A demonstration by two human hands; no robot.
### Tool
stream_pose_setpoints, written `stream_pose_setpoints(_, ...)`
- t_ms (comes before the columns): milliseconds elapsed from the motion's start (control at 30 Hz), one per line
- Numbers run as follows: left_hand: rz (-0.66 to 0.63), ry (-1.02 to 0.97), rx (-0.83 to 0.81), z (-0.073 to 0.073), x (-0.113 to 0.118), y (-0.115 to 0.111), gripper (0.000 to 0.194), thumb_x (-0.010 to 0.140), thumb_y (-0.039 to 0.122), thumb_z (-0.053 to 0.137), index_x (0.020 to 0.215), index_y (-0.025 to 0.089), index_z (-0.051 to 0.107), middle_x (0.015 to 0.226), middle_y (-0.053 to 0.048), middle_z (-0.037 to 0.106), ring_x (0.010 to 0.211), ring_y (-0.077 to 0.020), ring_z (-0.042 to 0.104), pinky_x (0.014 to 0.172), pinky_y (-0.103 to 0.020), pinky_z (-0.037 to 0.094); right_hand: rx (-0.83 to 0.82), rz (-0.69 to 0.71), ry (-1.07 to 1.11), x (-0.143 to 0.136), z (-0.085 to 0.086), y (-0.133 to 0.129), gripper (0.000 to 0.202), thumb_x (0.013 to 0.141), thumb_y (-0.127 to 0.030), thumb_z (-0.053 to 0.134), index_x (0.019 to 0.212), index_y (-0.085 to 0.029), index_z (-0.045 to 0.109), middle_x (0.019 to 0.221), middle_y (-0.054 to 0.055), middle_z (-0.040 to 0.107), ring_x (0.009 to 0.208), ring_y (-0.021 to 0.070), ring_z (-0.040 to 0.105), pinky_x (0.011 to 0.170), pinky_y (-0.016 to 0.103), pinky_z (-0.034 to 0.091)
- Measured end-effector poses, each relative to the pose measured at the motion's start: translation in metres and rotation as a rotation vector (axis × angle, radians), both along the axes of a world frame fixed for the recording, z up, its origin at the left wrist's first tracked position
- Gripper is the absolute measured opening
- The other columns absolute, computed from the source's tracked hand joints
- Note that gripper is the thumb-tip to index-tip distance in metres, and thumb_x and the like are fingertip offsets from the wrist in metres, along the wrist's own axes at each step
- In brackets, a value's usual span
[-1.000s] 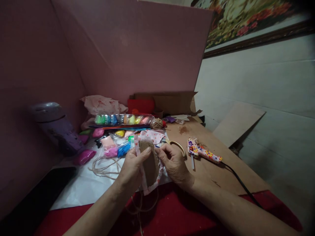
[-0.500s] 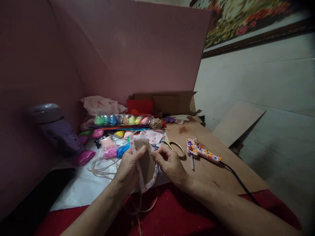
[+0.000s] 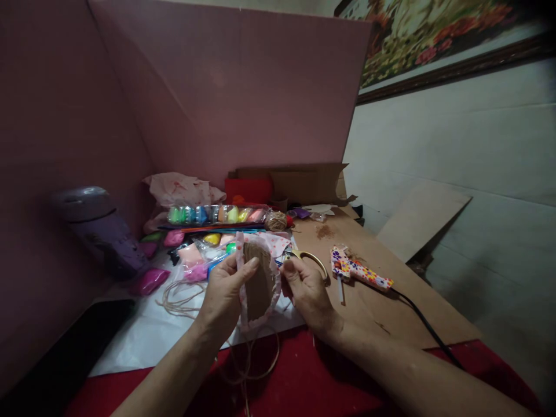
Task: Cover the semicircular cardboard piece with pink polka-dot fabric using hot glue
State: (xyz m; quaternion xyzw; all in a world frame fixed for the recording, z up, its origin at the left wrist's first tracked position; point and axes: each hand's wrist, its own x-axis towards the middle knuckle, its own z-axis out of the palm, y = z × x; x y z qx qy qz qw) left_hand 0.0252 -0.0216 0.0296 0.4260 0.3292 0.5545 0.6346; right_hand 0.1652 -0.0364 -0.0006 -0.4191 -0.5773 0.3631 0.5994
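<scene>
My left hand [image 3: 226, 289] grips a cardboard piece [image 3: 259, 284] by its left side, with the thumb lying across its face. White fabric with orange-pink dots [image 3: 266, 242] wraps the cardboard's rim, and a flap of it spreads at the top right. At the right edge, my right hand [image 3: 306, 292] has its thumb and fingers pinched together on the fabric; the fingertips are partly hidden. Below the piece dangles a loop of twine [image 3: 278, 356]. Gold-handled scissors [image 3: 322, 267] lie just behind my right hand, their blades mostly covered.
A flower-patterned glue gun [image 3: 358, 272] rests on the brown cardboard sheet [image 3: 403, 313] at right, its cord trailing forward. Bagged coloured clay [image 3: 189, 255], a coil of twine [image 3: 180, 298] and a twine ball [image 3: 275, 220] are behind and left. A purple bottle [image 3: 102, 237] stands far left.
The cardboard piece has turned a little, showing more of its face and the fabric flap at the top. My right hand has shifted slightly right and down, its thumb now pointing up.
</scene>
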Motion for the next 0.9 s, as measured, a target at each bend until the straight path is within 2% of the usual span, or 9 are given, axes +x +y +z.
stream_pose_setpoints(67,-0.039,0.035,0.009,-0.001,-0.001,0.001,0.018,0.067,0.022,0.069,0.083,0.013,0.065,0.069,-0.002,0.068,0.059,-0.0122,0.061,0.059,-0.023,0.048,-0.014,-0.016,0.084,0.002,0.003,0.000,0.037,0.088,-0.047,0.039,0.074,-0.016,0.054,0.060,-0.001,0.050,0.048,0.0075,0.041,0.040,0.019,0.030)
stream_pose_setpoints(133,-0.090,0.072,0.016,0.000,-0.002,0.000,0.018,0.069,0.022,0.068,0.084,0.013,0.064,0.069,-0.003,0.068,0.059,-0.0129,0.061,0.058,-0.024,0.048,-0.021,-0.010,0.125,0.004,0.006,-0.001,0.032,0.088,-0.044,0.041,0.080,-0.016,0.055,0.064,-0.001,0.052,0.049,0.0072,0.043,0.039,0.018,0.031)
stream_pose_setpoints(267,-0.150,0.122,0.013,0.002,-0.002,-0.002,0.017,0.071,0.024,0.066,0.085,0.014,0.063,0.071,-0.003,0.068,0.058,-0.0144,0.061,0.056,-0.026,0.048,-0.007,0.014,0.081,0.005,0.007,-0.001,0.024,0.085,-0.039,0.049,0.076,-0.017,0.053,0.063,-0.003,0.049,0.046,0.0051,0.039,0.038,0.016,0.031)
stream_pose_setpoints(433,-0.123,0.117,0.011,0.003,-0.001,-0.001,0.020,0.069,0.024,0.068,0.086,0.015,0.062,0.073,-0.004,0.067,0.058,-0.0146,0.062,0.057,-0.026,0.048,-0.063,0.013,0.110,0.004,0.006,0.002,0.020,0.083,-0.036,0.051,0.076,-0.017,0.053,0.062,-0.004,0.049,0.044,0.0054,0.041,0.035,0.015,0.031)
stream_pose_setpoints(567,-0.164,0.105,0.017,0.003,-0.003,-0.001,0.021,0.069,0.024,0.067,0.086,0.015,0.062,0.069,-0.003,0.066,0.056,-0.0148,0.061,0.055,-0.027,0.048,-0.159,0.134,0.180,0.004,0.009,0.005,0.022,0.078,-0.038,0.055,0.071,-0.017,0.049,0.054,-0.006,0.047,0.037,0.0050,0.036,0.030,0.015,0.028)
stream_pose_setpoints(700,-0.213,0.134,0.037,0.003,-0.004,-0.001,0.019,0.071,0.023,0.066,0.089,0.015,0.063,0.075,-0.003,0.067,0.062,-0.0140,0.061,0.060,-0.025,0.047,-0.285,0.229,0.313,0.006,0.010,0.009,0.026,0.075,-0.040,0.058,0.067,-0.017,0.049,0.052,-0.006,0.048,0.034,0.0039,0.036,0.028,0.014,0.026)
stream_pose_setpoints(900,-0.266,0.172,0.056,0.003,-0.006,0.001,0.016,0.071,0.022,0.066,0.085,0.015,0.066,0.072,-0.003,0.067,0.061,-0.0118,0.059,0.060,-0.022,0.045,-0.367,0.370,0.404,0.007,0.007,0.009,0.026,0.071,-0.037,0.063,0.064,-0.017,0.048,0.048,-0.007,0.047,0.034,0.0029,0.035,0.029,0.013,0.025)
